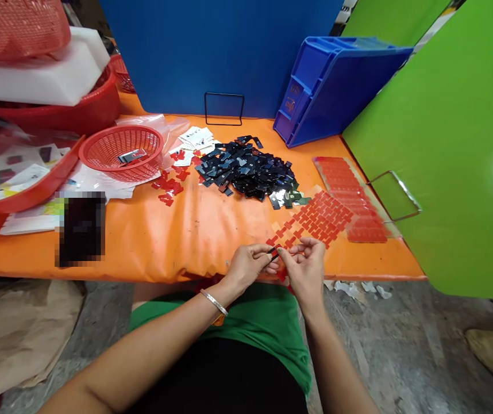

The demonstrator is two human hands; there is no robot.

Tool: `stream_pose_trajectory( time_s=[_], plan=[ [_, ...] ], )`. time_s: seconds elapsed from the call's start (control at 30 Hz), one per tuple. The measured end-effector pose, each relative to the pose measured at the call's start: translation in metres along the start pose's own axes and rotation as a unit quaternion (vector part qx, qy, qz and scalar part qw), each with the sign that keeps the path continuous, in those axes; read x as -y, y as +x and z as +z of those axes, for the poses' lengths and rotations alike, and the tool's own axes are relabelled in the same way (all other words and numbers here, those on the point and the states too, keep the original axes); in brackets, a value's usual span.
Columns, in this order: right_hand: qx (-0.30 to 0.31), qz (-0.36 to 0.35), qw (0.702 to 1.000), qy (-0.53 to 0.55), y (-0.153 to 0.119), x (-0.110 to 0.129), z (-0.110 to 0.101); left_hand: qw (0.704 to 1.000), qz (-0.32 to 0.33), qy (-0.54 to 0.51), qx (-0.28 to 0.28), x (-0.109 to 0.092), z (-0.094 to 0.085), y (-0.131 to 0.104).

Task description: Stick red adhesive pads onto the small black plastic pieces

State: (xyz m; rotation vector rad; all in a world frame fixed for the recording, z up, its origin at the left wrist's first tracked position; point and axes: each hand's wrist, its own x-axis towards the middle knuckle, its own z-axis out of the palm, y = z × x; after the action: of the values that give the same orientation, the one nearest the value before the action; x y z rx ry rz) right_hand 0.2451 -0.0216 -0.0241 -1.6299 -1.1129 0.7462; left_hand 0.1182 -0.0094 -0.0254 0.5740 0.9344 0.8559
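My left hand [249, 265] pinches a small black flat piece [274, 253] at the table's front edge. From the other side my right hand [304, 267] has its thumb and finger closed on the same piece, where a bit of red shows. Just beyond my fingers lies a sheet of red stickers [324, 218], with several cut-outs lifted from its near left part. A heap of black pieces [250, 172] is spread behind it on the orange table top [212, 230]. Loose red bits [169, 187] lie to the left of the heap.
A red basket [121, 141] holds a few small pieces. White cards [195, 138] lie behind the heap. A blue crate [328, 92] leans at the back right, near another red sheet [350, 198]. Blue and green panels [466, 144] border the table. Red tubs [57, 118] stand left.
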Motion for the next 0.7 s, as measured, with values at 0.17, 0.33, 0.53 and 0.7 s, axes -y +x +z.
stream_pose_trajectory(
  time_s=[0.17,0.33,0.53,0.7],
  plan=[
    [0.118,0.132,0.977,0.121,0.003,0.006,0.001,1.0,0.0,-0.003,0.004,-0.003,0.0,-0.002],
    [0.132,0.189,0.954,0.19,0.003,0.007,0.003,1.0,-0.011,-0.013,0.02,-0.003,0.001,-0.005],
    [0.112,0.17,0.96,0.191,0.009,0.007,0.001,0.998,0.048,0.0,-0.043,-0.056,-0.034,-0.001],
    [0.126,0.129,0.973,0.142,0.012,0.005,0.0,0.913,0.296,0.147,-0.241,-0.164,-0.122,0.01]
  ],
)
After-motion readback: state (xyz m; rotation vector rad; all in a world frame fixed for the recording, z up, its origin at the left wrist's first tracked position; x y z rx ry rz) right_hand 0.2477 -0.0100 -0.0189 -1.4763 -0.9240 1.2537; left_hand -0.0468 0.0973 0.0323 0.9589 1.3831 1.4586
